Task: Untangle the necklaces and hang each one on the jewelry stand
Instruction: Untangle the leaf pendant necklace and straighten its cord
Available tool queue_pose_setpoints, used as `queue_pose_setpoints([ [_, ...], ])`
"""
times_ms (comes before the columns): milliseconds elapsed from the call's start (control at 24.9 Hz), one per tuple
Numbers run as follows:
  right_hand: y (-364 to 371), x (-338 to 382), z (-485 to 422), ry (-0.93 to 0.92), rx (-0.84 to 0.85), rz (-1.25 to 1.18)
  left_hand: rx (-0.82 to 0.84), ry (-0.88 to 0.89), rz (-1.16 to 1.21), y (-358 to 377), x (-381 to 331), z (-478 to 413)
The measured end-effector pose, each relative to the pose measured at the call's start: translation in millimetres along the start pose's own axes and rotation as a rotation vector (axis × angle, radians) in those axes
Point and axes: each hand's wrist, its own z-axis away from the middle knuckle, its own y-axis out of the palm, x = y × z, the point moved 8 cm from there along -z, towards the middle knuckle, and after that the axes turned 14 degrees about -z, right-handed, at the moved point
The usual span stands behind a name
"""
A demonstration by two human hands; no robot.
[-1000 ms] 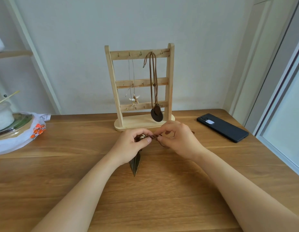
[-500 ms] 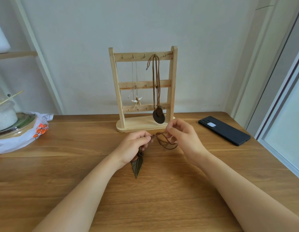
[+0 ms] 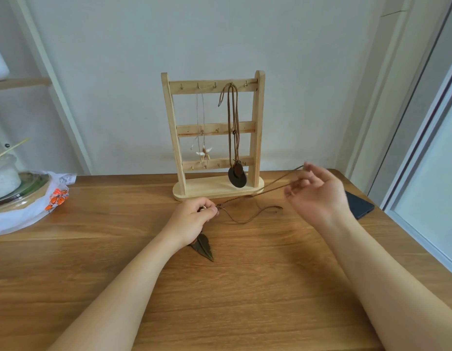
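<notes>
A wooden jewelry stand (image 3: pixel 257 127) stands at the back of the table. On its top rail hang a thin pale necklace with a small winged charm (image 3: pixel 204 152) and a brown cord necklace with a dark round pendant (image 3: pixel 237 176). My left hand (image 3: pixel 194 219) pinches the beaded knot of a third brown cord necklace (image 3: pixel 260 193) on the table. Its dark leaf pendant (image 3: pixel 204 247) lies beneath my left wrist. My right hand (image 3: pixel 318 196) is raised to the right, fingers spread, with the cord looped over its fingertips and stretched taut. A slack loop lies on the table between the hands.
A black phone (image 3: pixel 359 205) lies on the table behind my right hand. At the left edge sit a plastic bag with orange print (image 3: pixel 55 198) and a covered bowl (image 3: pixel 7 183). A window frame runs along the right side.
My right hand has moved up and to the right, drawing the brown cord out from a small bunch into a long taut line. My left hand has stayed on the knot.
</notes>
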Motion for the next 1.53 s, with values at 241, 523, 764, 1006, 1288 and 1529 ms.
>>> queue_pose_setpoints([
  [241,-26.3,32.8,-7.1,-0.317,-0.300,0.264,-0.020,-0.002,-0.026,0.3,1.3,-1.0],
  [523,-12.4,45.8,10.3,-0.627,-0.336,0.726,-0.081,0.011,0.029,-6.0,-4.2,2.8],
  [764,27.5,-15.2,16.8,-0.497,0.253,1.276,-0.066,0.069,0.013,-2.0,-12.7,5.4],
  [1006,31.4,-73.6,26.5,-0.384,0.671,1.638,0.035,0.115,0.053,5.7,-19.9,4.0],
  [1288,28.5,-74.9,26.1,-0.316,0.597,1.598,0.096,0.111,0.066,12.3,-21.3,6.2],
  [1529,23.3,-56.5,18.5,-0.295,0.475,1.415,0.052,0.077,0.055,5.8,-17.9,5.2],
])
